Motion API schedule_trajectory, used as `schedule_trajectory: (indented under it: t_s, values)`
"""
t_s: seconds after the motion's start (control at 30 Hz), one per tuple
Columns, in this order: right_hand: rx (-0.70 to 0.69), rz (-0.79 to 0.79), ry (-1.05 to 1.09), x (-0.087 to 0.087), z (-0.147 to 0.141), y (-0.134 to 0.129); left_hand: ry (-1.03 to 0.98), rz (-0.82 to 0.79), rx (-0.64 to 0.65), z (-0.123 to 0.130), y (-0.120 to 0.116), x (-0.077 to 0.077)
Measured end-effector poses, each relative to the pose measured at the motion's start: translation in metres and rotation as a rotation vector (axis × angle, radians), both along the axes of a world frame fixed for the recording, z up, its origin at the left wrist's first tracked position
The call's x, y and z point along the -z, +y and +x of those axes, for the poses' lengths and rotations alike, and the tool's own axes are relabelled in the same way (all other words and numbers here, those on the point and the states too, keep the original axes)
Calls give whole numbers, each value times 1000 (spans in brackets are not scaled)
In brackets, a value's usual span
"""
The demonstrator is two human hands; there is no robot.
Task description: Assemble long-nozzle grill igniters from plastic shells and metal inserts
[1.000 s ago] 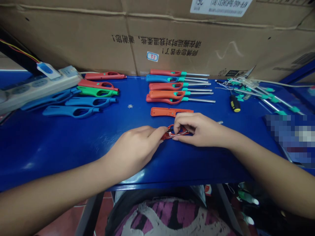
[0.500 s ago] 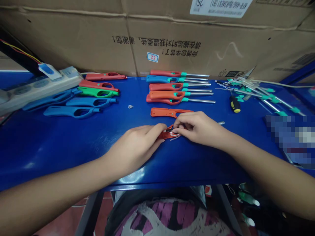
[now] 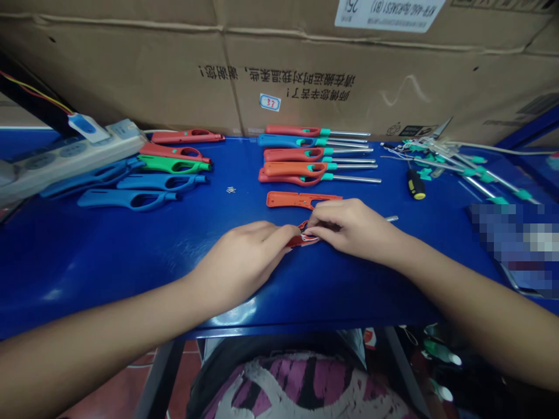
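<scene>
Red lighter shell [image 3: 297,240] lies open just above the blue table [image 3: 174,238], clamped in my left hand's [image 3: 247,256] fingers. White wires [image 3: 310,238] show uncovered beside my right hand's [image 3: 358,230] bunched fingertips; I cannot tell whether they grip them.

Open red lighter shell [image 3: 301,240], white wire [image 3: 309,237] inside, between the hands [image 3: 351,230].

Dim, hazy light; soft glare on the blue tabletop [image 3: 144,256], edges warped.
</scene>
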State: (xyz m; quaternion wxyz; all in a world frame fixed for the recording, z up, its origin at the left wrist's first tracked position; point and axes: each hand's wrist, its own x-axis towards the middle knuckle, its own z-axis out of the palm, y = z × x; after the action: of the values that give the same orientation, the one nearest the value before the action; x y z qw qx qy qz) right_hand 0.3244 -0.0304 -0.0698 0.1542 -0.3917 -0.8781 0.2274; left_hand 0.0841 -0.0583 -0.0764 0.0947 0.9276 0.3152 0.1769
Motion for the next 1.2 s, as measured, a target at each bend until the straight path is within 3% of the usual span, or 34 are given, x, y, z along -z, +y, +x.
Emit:
schedule_trajectory:
  t_s: [0.17,0.4,0.6,0.97,1.1,1.2]
  values:
    - [49,-128,39,-7,6,1,63,74,23,-1,-1,0]
    - [-86,-241,-11,-20,22,3,121,77,106,-2,-3,-4]
    - [-111,-281,-35,-28,25,2,161,122,140,-1,0,-3]
    - [-196,-217,-21,-26,24,2,248,105,127,0,-1,-2]
    - [-112,-158,-49,-24,23,1,261,105,129,-1,-1,-3]
    - [-126,-189,-57,-24,22,1,250,110,139,-1,-1,-3]
